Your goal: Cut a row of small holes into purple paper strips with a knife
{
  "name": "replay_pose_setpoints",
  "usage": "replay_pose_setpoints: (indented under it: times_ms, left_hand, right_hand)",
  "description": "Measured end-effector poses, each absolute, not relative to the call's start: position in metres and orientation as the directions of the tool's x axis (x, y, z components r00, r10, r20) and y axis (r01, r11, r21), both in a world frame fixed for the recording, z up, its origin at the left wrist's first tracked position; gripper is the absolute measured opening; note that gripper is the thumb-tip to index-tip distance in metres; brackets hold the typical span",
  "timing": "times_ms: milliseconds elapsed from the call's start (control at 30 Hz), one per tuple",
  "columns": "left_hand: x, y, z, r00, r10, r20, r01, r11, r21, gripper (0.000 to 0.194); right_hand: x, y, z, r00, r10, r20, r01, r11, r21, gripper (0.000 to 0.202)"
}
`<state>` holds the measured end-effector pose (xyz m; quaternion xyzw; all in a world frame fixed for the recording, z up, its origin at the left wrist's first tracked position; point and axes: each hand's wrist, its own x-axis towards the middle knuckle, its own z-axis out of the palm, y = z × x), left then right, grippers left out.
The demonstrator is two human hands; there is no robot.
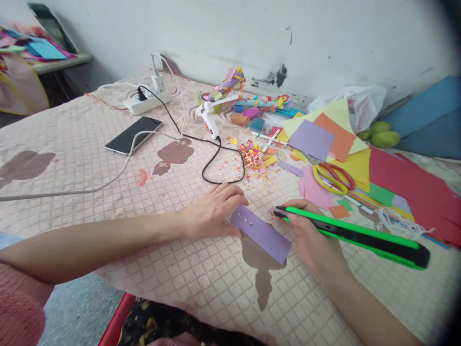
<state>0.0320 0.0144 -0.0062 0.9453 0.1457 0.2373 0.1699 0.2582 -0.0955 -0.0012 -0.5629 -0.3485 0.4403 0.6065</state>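
My left hand is closed on the left end of a purple paper strip, with the fingers over its upper edge and the thumb near the lower one. Three small holes show in the strip close to that hand. In my right hand is a green and black utility knife. Its short tip points left, just above the strip and apart from my left hand. The handle reaches far to the right, and some of my right fingers are hidden behind it.
A glue gun with a looping black cord lies ahead, beside paper scraps. Scissors rest on coloured paper sheets at the right. A phone and a power strip are at the left, crossed by a white cable.
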Motion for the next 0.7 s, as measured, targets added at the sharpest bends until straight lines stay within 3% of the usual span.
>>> replay_pose_setpoints:
  times_ms: [100, 300, 533, 633, 700]
  left_hand:
    - [0.033, 0.023, -0.012, 0.813, 0.397, 0.425, 0.240, -0.895, 0.376, 0.039]
    - [0.029, 0.034, -0.006, 0.753, 0.430, 0.498, 0.254, -0.888, 0.383, 0.020]
    - [0.031, 0.023, -0.006, 0.891, 0.053, 0.450, -0.124, -0.927, 0.355, 0.014]
    - [0.030, 0.032, -0.009, 0.874, 0.132, 0.468, -0.048, -0.935, 0.353, 0.030]
    - [0.028, 0.038, -0.009, 0.835, 0.223, 0.503, 0.033, -0.933, 0.359, 0.032]
  right_hand:
    - [0.254, -0.101, 0.002, 0.299, 0.950, -0.089, -0.104, -0.061, -0.993, 0.010]
    - [0.250, -0.096, 0.007, 0.240, 0.949, -0.205, -0.317, -0.123, -0.941, 0.013]
    - [0.250, -0.093, 0.002, 0.227, 0.951, -0.208, -0.306, -0.133, -0.943, 0.015]
    - [0.250, -0.094, 0.000, 0.240, 0.946, -0.219, -0.313, -0.138, -0.940, 0.015]
    - [0.251, -0.095, -0.001, 0.252, 0.939, -0.233, -0.349, -0.136, -0.927, 0.016]
